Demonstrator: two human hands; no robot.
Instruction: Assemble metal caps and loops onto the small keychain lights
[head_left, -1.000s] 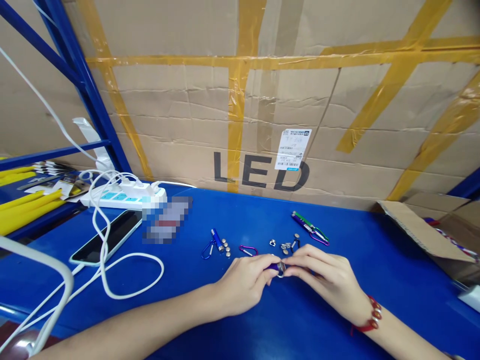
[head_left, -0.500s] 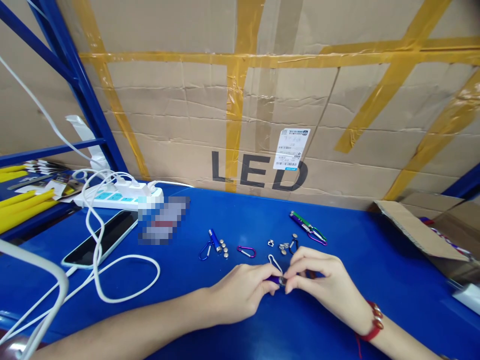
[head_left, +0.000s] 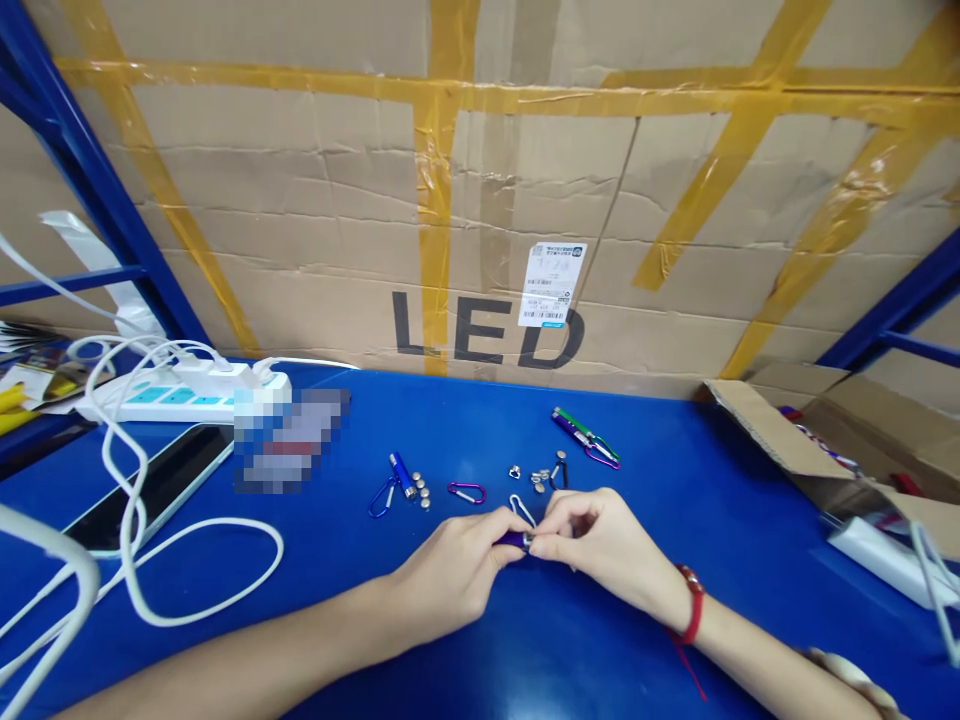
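Both hands meet over the blue table (head_left: 675,520), pinching one small purple keychain flashlight (head_left: 516,540). My left hand (head_left: 457,570) grips its body. The fingertips of my right hand (head_left: 592,545) are closed on its silver end; a red bead bracelet is on that wrist. A silver carabiner clip (head_left: 520,507) lies just behind the fingers. Further back lie a blue flashlight with a clip (head_left: 397,475), several button cells (head_left: 421,490), a purple carabiner (head_left: 466,492), small metal parts (head_left: 541,478) and green and purple flashlights (head_left: 583,437).
A taped cardboard wall marked LED (head_left: 487,335) closes the back. At left are a white power strip (head_left: 180,395), a phone (head_left: 150,490) and looping white cables (head_left: 135,540). An open cardboard box (head_left: 825,450) sits at right. Blue shelf posts (head_left: 97,190) rise at left.
The view has swung to the right, so everything has slid left in the picture. The hands stay joined on the purple flashlight and have drawn slightly nearer; the silver clip now shows behind them.
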